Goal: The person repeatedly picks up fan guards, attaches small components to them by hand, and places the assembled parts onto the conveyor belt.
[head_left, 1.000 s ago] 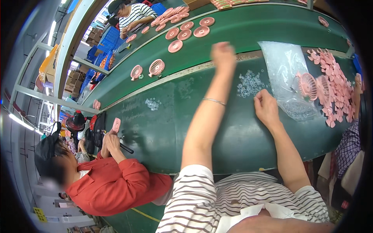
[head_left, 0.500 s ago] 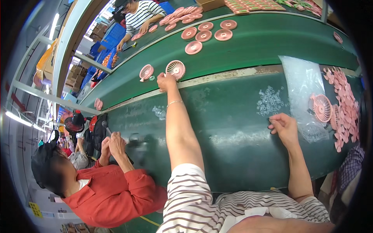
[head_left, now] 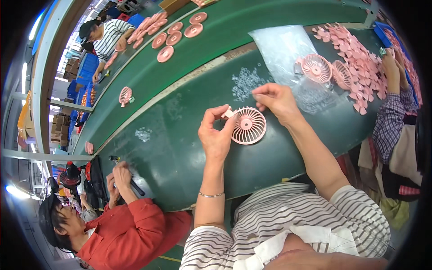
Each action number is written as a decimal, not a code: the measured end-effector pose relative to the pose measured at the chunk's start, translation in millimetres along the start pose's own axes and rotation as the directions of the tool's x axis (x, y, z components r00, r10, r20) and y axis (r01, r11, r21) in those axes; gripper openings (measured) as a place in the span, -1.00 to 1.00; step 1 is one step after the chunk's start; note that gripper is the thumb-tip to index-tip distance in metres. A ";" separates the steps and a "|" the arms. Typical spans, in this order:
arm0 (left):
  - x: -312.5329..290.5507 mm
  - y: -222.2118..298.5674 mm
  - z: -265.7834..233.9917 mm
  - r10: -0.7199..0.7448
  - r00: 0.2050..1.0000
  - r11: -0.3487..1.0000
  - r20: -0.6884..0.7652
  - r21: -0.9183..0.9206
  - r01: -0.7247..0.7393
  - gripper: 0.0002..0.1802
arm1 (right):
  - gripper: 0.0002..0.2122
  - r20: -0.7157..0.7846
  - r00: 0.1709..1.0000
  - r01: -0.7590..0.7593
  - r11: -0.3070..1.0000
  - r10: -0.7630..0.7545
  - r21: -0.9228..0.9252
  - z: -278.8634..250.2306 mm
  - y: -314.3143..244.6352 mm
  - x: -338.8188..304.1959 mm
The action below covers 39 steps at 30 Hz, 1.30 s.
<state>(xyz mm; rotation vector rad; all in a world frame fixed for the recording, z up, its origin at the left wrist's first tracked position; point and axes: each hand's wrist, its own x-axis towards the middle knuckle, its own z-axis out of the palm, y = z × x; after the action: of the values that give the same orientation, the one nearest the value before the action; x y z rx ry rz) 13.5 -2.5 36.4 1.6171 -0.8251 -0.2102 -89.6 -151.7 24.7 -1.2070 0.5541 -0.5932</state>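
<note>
A round pink fan housing [head_left: 249,128] with radial ribs is held over the green work surface by my left hand [head_left: 215,137]. Thumb and fingers grip its short stem at the left of the rim. Just above and right of the housing is my right hand [head_left: 279,104], its thumb and fingertips pinched together; anything between them is too small to tell. Beyond that hand lies a heap of small clear rings [head_left: 244,84]. Another pink housing [head_left: 316,68] rests on a clear plastic bag [head_left: 281,45], with one more pink ribbed part [head_left: 342,74] beside it.
Pink fan blades [head_left: 353,54] are heaped at the far right, where another person's hands [head_left: 392,67] work. A smaller ring heap [head_left: 143,134] lies left. On the green conveyor belt [head_left: 148,96] sit several pink parts. A co-worker in red [head_left: 130,229] holds a tool at left.
My left hand has drawn the housing from the belt toward me. My right hand has come close to it, fingers still pinched. The view has swung to the right.
</note>
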 end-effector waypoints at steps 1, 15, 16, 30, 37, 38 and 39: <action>-5.6 -2.3 4.8 -0.008 1.000 1.000 -0.021 -0.020 0.008 -0.74 | -0.87 0.016 1.000 0.021 1.000 -0.020 -0.010 2.3 0.6 0.5; -26.8 -22.5 19.4 -0.108 0.990 0.991 -0.089 -0.091 0.100 -0.72 | -0.87 0.131 0.988 -0.086 0.995 0.079 0.048 9.0 19.9 1.2; -24.5 -21.2 18.1 -0.069 0.994 0.998 -0.084 -0.005 0.069 -0.70 | -0.87 0.140 0.983 -0.134 0.982 0.115 0.130 6.8 20.4 5.0; 97.8 38.6 163.3 -0.261 0.900 0.754 0.349 -0.508 0.416 -0.58 | -0.88 -0.008 0.999 -0.035 0.983 0.037 0.179 10.4 47.4 12.6; 130.9 18.2 177.4 -0.109 0.885 0.781 0.453 -0.512 0.358 -0.65 | -0.87 -0.081 0.968 -0.240 0.971 0.238 -0.020 10.9 39.0 17.4; 143.6 5.6 158.0 -0.135 0.924 0.828 0.359 -0.471 0.304 -0.69 | -0.90 0.036 0.966 -0.253 0.963 0.258 -0.097 11.9 22.8 13.3; 158.1 -1.9 153.1 -0.133 0.948 0.856 0.291 -0.447 0.258 -0.72 | -0.91 0.006 0.973 -0.229 0.972 0.230 -0.049 1.6 22.9 10.4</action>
<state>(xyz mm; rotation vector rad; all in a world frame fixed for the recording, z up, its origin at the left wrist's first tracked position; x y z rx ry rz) 43.0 -220.3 47.1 1.2087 -0.7208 -0.7253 -78.1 -152.2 2.3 -1.1708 0.6910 -0.3783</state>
